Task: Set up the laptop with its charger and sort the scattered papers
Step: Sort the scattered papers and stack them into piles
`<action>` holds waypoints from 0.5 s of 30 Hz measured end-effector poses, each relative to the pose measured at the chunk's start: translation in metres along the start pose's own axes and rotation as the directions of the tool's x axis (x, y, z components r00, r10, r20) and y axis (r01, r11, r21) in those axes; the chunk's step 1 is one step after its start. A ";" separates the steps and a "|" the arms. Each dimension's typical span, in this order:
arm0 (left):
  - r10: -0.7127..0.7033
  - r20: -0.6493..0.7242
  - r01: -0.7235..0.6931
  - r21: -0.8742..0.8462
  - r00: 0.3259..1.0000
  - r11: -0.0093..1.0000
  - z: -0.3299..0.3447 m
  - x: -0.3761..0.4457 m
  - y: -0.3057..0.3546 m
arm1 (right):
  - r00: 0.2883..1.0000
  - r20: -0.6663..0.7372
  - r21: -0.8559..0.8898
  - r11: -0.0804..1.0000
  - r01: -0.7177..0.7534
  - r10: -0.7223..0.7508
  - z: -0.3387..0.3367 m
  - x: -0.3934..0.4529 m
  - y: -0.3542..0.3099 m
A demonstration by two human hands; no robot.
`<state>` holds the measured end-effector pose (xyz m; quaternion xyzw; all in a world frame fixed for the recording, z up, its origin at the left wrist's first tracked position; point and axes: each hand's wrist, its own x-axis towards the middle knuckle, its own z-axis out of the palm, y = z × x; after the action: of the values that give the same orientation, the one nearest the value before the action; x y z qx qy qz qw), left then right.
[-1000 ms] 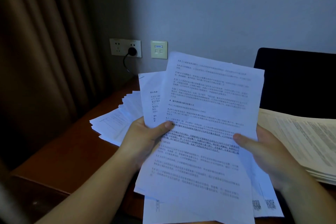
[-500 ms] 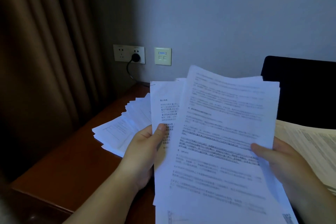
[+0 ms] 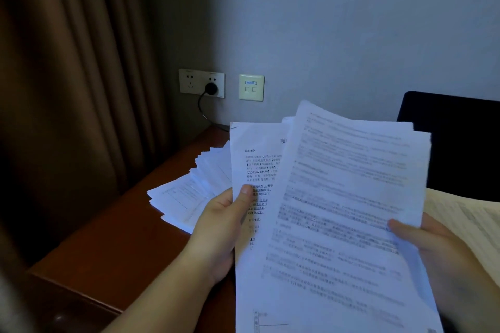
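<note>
Left hand (image 3: 224, 227) and right hand (image 3: 438, 246) grasp held sheets (image 3: 338, 211). Loose papers (image 3: 189, 192) at 9 o'clock still unsorted. Plug (image 3: 211, 88) already in.

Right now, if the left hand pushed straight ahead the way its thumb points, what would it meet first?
The left hand would most likely run along the held sheets its thumb pinches, toward the wall. The fanned papers on the desk lie left of that line, though depth is unclear.
</note>
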<state>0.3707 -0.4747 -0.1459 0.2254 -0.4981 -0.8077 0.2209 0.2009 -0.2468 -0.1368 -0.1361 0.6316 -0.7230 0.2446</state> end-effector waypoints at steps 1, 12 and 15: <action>0.005 0.013 -0.005 0.023 1.000 1.000 0.000 0.000 -0.001 | 0.999 0.031 -0.016 1.000 -0.025 0.025 0.000 -0.001 0.001; 0.207 0.048 -0.212 0.241 0.977 0.947 0.017 -0.010 -0.004 | 0.998 0.010 -0.010 0.998 0.055 -0.055 0.015 -0.015 -0.002; 0.281 0.043 -0.276 0.369 0.959 0.887 0.028 -0.013 -0.001 | 0.994 -0.020 -0.011 0.994 0.112 -0.112 0.019 -0.022 -0.006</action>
<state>0.3650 -0.4472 -0.1334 0.1939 -0.6675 -0.6575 0.2906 0.2277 -0.2509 -0.1257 -0.1649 0.6289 -0.7339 0.1967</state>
